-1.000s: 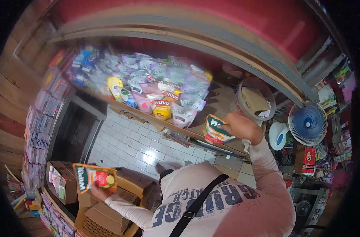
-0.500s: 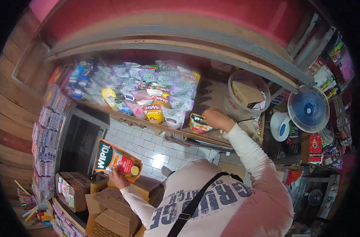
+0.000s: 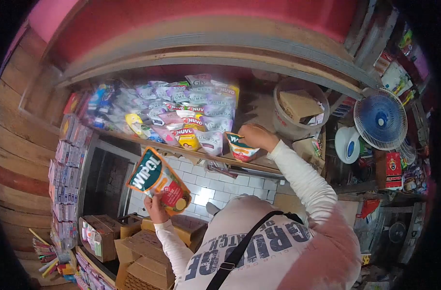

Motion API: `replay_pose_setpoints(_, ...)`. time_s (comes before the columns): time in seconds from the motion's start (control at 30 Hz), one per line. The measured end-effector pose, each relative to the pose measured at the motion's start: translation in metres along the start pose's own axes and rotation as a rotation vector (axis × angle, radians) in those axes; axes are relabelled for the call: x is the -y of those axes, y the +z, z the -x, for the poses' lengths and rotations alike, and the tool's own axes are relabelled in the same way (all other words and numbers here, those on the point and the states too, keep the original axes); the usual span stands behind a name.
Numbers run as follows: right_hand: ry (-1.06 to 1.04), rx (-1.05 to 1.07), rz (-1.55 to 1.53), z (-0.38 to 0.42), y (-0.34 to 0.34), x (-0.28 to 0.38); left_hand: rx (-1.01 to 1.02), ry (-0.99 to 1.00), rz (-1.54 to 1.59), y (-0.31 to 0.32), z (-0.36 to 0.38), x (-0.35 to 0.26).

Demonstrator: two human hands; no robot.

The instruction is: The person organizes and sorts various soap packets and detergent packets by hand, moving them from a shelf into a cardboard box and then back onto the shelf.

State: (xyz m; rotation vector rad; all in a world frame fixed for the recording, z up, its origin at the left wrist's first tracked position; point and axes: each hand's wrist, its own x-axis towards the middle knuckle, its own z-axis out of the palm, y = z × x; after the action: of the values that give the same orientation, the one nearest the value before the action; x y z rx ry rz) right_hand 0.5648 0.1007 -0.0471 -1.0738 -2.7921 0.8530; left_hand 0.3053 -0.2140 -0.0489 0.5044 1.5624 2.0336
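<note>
My left hand (image 3: pixel 156 209) grips a large orange, green and red Wipol refill pouch (image 3: pixel 158 176) near its lower edge, held out over the tiled floor. My right hand (image 3: pixel 259 138) is closed on the top of another Wipol pouch (image 3: pixel 242 152), which stands at the front edge of the wooden shelf (image 3: pixel 259 164). Its upper part is partly covered by my fingers. Just left of it, packed rows of Yumeda pouches (image 3: pixel 211 142) and yellow-and-red Nuvo pouches (image 3: pixel 185 138) stand on the same shelf.
A clear plastic tub (image 3: pixel 301 108) with cardboard inside stands right of my right hand. Farther right is a blue fan (image 3: pixel 380 119). Open cardboard boxes (image 3: pixel 145 256) sit below my left hand. Stacked small boxes (image 3: pixel 66 179) line the left side, beside white floor tiles (image 3: pixel 201 191).
My left hand has raised its Wipol pouch slightly and tilted it more. My right hand stays on the shelf pouch, which looks more upright. The view has shifted a little.
</note>
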Motion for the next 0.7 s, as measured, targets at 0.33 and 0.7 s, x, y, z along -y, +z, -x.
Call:
replay_pose_setpoints(0.33, -0.195, -0.285, -0.42, 0.017, -0.042, 0.002, 0.468, -0.057, -0.087, 0.079, -0.002, 0.015)
replay_pose_setpoints(0.7, -0.265, 0.286, -0.693, 0.045, -0.12, -0.004, 0.875, -0.141, -0.094, 0.182, 0.004, 0.033)
